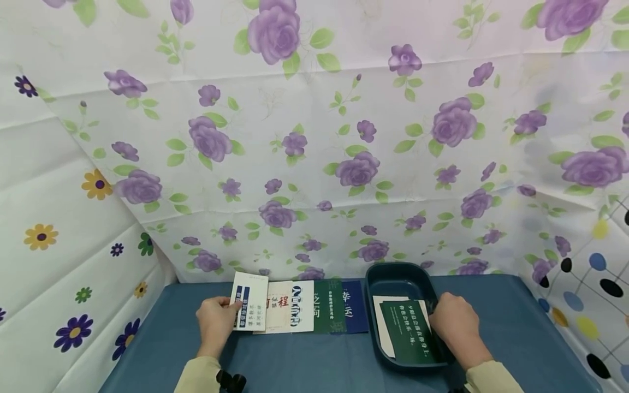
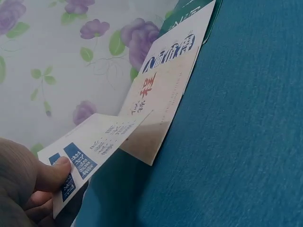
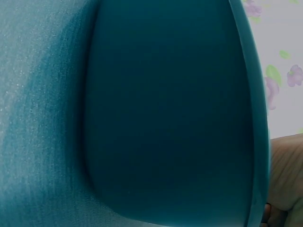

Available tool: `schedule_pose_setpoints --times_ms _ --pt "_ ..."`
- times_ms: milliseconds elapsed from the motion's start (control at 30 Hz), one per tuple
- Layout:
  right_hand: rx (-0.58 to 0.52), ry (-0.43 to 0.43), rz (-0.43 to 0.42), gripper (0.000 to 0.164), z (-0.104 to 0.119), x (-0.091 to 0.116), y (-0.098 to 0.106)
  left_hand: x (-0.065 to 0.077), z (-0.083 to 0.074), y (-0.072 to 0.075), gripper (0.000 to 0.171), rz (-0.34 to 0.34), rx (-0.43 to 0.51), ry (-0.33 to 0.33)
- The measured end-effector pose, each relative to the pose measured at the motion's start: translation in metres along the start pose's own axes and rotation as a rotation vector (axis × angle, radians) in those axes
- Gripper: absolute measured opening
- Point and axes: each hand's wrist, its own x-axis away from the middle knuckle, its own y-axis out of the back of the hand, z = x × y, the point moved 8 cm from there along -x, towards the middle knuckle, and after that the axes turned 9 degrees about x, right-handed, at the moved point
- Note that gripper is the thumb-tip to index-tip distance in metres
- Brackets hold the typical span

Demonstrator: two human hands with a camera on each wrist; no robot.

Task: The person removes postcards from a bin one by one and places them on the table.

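Between its thumb and fingers my left hand [image 1: 216, 319] pinches the left edge of a white card [image 2: 106, 139] with blue blocks and printed characters. The card is tilted, partly over the left end of an overlapping row. That row holds a cream card [image 1: 278, 323] with red characters, a white card [image 1: 307, 305] with large blue characters, a green card [image 1: 328, 322] and a navy card [image 1: 355, 322]. My right hand [image 1: 457, 322] grips the right rim of a dark teal tray [image 3: 175, 118]; its fingertips are mostly hidden. Inside lies a green card [image 1: 408, 330] over white ones [image 1: 385, 338].
A blue cloth [image 1: 304, 365] covers the table. Behind it hangs a white curtain [image 1: 314, 164] with purple roses, close to the row's back edge. Patterned sheets close off the left [image 1: 73, 273] and right [image 1: 585, 295] sides.
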Motion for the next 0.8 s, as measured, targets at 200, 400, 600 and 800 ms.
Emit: schedule_pose_setpoints --times_ms 200,400,600,800 --pt "-0.013 0.006 -0.028 0.023 0.000 0.001 0.000 0.000 0.006 -0.010 0.025 0.048 -0.011 0.011" --pt "-0.010 0.003 -0.031 0.023 -0.001 0.002 0.000 0.001 0.009 -0.017 0.024 0.069 -0.040 0.028" --pt "-0.002 -0.011 -0.001 0.022 -0.002 -0.001 -0.002 0.002 0.005 -0.021 0.025 0.074 -0.099 -0.007" --pt "-0.004 -0.014 0.014 0.021 -0.003 -0.002 -0.004 0.002 0.005 -0.025 0.020 0.069 -0.144 -0.023"
